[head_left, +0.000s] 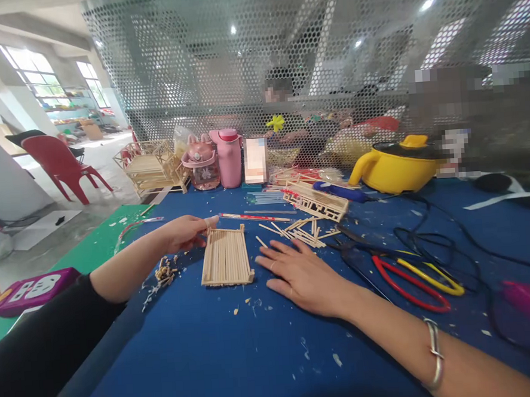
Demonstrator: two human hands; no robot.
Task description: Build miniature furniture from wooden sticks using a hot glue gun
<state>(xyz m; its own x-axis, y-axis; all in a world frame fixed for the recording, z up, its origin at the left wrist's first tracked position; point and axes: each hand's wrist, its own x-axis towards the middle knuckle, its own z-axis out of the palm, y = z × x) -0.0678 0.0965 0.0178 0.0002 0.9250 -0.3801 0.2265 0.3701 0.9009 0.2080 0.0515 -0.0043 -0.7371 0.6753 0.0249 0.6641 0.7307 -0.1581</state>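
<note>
A flat panel of glued wooden sticks (226, 258) lies on the blue table cover (238, 350). My left hand (187, 232) reaches to the panel's far left corner, its fingers curled with the fingertips touching the top edge. My right hand (299, 274) lies flat and open on the cloth just right of the panel, fingers spread, holding nothing. A loose pile of thin sticks (303, 229) lies beyond my right hand.
Red-handled (409, 290) and yellow-handled cutters (431, 276) and black cables (433, 245) lie at right. A stick frame model (317, 202), yellow pot (400, 163), pink bottles (229, 157) and a larger stick model (153, 166) stand behind. Power strip (30, 290) at left. People sit behind a perforated screen (310, 52).
</note>
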